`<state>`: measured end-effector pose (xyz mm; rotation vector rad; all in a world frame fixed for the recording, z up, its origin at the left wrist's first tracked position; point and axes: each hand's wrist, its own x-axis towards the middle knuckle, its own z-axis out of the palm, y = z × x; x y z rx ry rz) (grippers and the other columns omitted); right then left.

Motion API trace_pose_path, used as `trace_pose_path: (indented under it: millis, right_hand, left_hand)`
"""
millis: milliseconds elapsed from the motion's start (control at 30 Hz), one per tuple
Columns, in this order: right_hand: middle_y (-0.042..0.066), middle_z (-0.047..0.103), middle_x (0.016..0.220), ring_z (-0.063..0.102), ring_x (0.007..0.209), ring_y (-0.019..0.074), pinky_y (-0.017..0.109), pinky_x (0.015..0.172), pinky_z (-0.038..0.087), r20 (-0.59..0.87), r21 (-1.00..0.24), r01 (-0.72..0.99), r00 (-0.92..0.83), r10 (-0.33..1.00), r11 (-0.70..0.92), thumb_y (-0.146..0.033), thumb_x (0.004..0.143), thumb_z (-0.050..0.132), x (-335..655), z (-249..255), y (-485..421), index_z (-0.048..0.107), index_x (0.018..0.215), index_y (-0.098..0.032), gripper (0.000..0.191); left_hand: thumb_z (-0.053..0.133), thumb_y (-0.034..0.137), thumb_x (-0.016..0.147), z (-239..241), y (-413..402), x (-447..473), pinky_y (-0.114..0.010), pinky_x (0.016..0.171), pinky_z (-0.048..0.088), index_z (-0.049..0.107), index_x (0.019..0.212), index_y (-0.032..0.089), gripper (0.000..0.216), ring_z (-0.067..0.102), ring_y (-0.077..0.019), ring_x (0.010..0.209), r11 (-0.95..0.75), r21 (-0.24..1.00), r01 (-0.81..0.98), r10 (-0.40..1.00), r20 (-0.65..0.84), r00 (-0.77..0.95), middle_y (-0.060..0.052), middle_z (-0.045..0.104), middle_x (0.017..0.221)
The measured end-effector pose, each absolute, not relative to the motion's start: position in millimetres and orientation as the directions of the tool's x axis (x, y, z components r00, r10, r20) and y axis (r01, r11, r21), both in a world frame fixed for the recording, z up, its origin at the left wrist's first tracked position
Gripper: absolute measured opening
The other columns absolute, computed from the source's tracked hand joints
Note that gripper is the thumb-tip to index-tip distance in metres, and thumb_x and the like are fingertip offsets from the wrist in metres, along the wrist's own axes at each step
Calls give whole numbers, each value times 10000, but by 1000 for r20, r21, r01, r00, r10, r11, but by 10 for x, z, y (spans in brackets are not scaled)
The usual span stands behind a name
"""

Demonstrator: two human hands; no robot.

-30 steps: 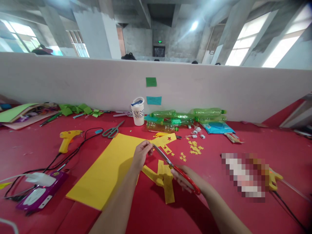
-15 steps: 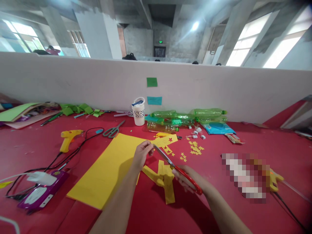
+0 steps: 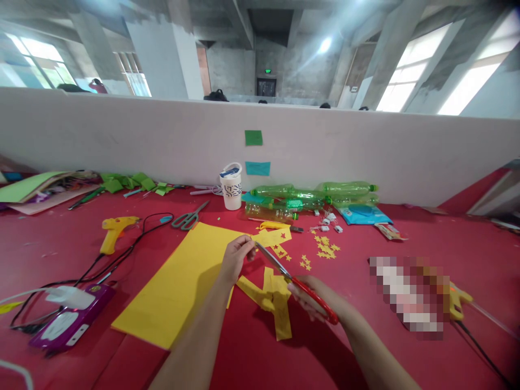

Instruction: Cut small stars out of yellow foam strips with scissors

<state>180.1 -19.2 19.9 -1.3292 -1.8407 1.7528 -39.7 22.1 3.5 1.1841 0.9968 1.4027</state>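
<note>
My left hand [image 3: 240, 253] is closed in a pinch on a yellow paper strip [image 3: 266, 238], which sticks out to the right with a star-shaped hole near its end. My right hand [image 3: 312, 298] grips red-handled scissors [image 3: 311, 295]. Their blades point up and left, and the tip lies close to my left fingertips; whether it touches the paper is hard to see. Below the blades lie yellow paper scraps [image 3: 280, 311]. Small yellow stars [image 3: 325, 248] rest on the table to the right of the strip. Under my left forearm is a large yellow sheet [image 3: 179, 287].
Grey-handled scissors [image 3: 187, 219] and a yellow glue gun [image 3: 116, 230] lie left, by a purple power strip [image 3: 77, 317] with cords. Behind stand a white cup [image 3: 231, 189] and several green bottles [image 3: 309, 195]. A second glue gun [image 3: 457, 303] is at right.
The free end of the yellow strip has shifted slightly left and its angle has changed. Both hands and the red-handled scissors stay almost in place.
</note>
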Motion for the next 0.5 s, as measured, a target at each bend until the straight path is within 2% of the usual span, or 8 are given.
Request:
trace_pose_path:
  millis: [500]
  right_hand:
    - [-83,366,473,332,290,34,155,309,325,-386,-895,417,-551,740,-157,-481,797,465,1823,143,-169,412,703,-191,310]
  left_hand:
    - [509,277,744,34,226,-394,-216,508,359,500,597,158,190,443,-85,490,-145,975,-167,989,142,-30,30,496,524]
